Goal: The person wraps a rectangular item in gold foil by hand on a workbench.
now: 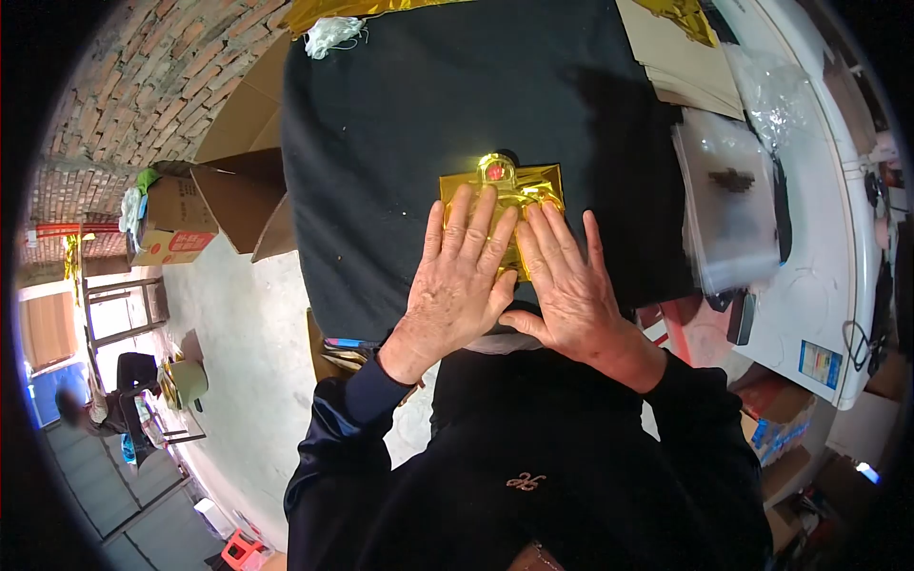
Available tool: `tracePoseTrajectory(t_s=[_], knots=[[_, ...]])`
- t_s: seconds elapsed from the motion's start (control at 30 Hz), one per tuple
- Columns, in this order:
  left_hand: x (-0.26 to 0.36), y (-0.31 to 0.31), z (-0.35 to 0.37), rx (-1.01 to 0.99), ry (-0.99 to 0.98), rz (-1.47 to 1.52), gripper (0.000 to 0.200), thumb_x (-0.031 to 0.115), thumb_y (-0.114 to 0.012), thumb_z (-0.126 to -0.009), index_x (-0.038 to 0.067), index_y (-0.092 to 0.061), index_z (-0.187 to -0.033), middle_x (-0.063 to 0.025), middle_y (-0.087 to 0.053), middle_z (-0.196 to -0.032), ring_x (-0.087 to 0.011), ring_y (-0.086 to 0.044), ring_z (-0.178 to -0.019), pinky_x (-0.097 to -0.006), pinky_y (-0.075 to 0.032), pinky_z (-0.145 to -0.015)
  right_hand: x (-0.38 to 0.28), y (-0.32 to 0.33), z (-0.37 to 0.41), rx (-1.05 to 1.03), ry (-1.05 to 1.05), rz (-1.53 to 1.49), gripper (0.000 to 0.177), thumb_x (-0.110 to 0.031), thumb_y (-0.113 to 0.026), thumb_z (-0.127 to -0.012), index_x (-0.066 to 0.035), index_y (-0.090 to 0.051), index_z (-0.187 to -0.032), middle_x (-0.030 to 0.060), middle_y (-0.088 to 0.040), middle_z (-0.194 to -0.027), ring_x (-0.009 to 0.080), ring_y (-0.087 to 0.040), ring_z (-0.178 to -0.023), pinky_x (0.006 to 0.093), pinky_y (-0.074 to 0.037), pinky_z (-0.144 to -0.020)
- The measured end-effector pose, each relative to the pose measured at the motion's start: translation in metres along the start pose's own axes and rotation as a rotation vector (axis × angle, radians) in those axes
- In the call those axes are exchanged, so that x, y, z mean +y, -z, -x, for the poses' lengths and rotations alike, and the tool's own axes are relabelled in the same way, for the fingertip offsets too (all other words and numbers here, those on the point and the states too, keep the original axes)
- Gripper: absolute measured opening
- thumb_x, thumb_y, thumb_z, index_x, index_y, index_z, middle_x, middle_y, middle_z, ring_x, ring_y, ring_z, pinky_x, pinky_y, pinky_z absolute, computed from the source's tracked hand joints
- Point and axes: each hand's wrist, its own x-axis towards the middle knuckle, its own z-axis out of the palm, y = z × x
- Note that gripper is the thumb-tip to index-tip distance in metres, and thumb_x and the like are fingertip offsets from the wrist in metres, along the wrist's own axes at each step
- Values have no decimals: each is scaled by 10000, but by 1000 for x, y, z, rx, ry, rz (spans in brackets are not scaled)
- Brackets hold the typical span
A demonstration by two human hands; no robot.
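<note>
A shiny gold foil piece, roughly square, lies on the black cloth in front of me. At its far edge is a small rounded gold part with a red spot. My left hand rests palm down over the left side of the foil, fingers stretched out. Flat on the right side lies my right hand, its fingers also extended. The thumbs point toward each other near the foil's front edge. Both palms hide much of the foil, and neither hand grips anything.
At the far left corner sits a white thread bundle. Cardboard sheets and clear plastic bags lie along the right, beside a white surface. Open cardboard boxes stand left. A person is at the far left.
</note>
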Motion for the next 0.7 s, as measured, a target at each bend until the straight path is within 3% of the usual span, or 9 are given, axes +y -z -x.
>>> tracePoseTrajectory(t_s=[0.1,0.2,0.3,0.33,0.43,0.47,0.7], knots=[[0,-2,2,22,1,-43,670,356,-557,-967,32,-428,-1539,-224,-341,-1612,-444,-254,-1522,-587,-178,-1245,0,0,0,-5,6,5,1082,-618,-715,-780,121,-391,-1501,267,-359,-1595,376,-235,-1553,630,-73,-1242],[-3,3,1,28,21,42,614,327,-453,-1037,58,-371,-1583,-209,-279,-1661,-398,-190,-1564,-567,-122,-1264,-1,2,-1,-26,0,18,1075,-625,-736,-776,122,-420,-1482,281,-363,-1588,384,-223,-1554,648,-53,-1241],[-12,8,-8,187,79,151,639,316,-578,-988,35,-421,-1540,-231,-350,-1600,-446,-265,-1515,-579,-201,-1234,-1,3,-1,-14,14,34,1055,-602,-757,-785,127,-427,-1472,290,-373,-1578,386,-223,-1552,651,-53,-1243],[-15,11,-11,261,67,140,606,250,-651,-953,25,-485,-1490,-212,-446,-1528,-419,-372,-1453,-543,-292,-1193,-1,2,0,-2,20,35,1051,-596,-759,-788,127,-425,-1473,289,-376,-1577,387,-223,-1552,649,-55,-1243],[-24,12,-19,293,65,192,551,190,-709,-907,32,-571,-1416,-170,-561,-1399,-360,-493,-1333,-482,-385,-1100,-2,1,0,3,24,44,1039,-592,-754,-805,127,-420,-1477,287,-379,-1575,388,-223,-1552,644,-54,-1246],[-25,12,-23,362,33,196,485,145,-748,-864,56,-649,-1331,-114,-643,-1203,-302,-561,-1153,-430,-426,-969,-2,1,0,-2,22,47,1035,-593,-750,-812,126,-419,-1478,286,-379,-1575,388,-223,-1552,642,-53,-1246],[-29,11,-39,264,40,182,400,153,-762,-845,112,-701,-1238,-69,-657,-1044,-282,-554,-1002,-412,-398,-869,-2,-1,1,-41,1,68,1017,-565,-711,-858,102,-341,-1530,266,-301,-1624,369,-175,-1569,611,-62,-1253]])
